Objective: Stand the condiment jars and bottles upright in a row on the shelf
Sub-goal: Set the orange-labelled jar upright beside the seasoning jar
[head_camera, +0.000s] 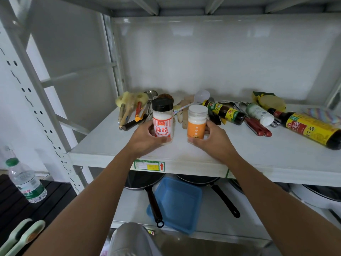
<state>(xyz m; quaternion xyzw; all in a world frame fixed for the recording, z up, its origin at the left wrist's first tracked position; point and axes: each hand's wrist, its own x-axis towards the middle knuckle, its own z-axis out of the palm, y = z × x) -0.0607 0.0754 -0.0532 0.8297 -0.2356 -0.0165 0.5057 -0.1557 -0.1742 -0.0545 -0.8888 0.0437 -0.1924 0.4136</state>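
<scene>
My left hand (145, 138) grips a jar with a black lid and a red-and-white label (162, 121), upright near the front of the white shelf (114, 143). My right hand (212, 140) grips a white-lidded jar with an orange label (197, 121), upright beside it. To the right lie on their sides a small dark bottle with a green-yellow label (224, 112), a white bottle (259, 114) and a large dark bottle with a yellow label (310, 127).
Brushes, spoons and other utensils (132, 109) are piled at the back of the shelf, with yellow sponges (270, 101) at the back right. Pans (145, 180) and a blue tub (177, 204) sit on the shelf below. A water bottle (25, 180) stands at the left.
</scene>
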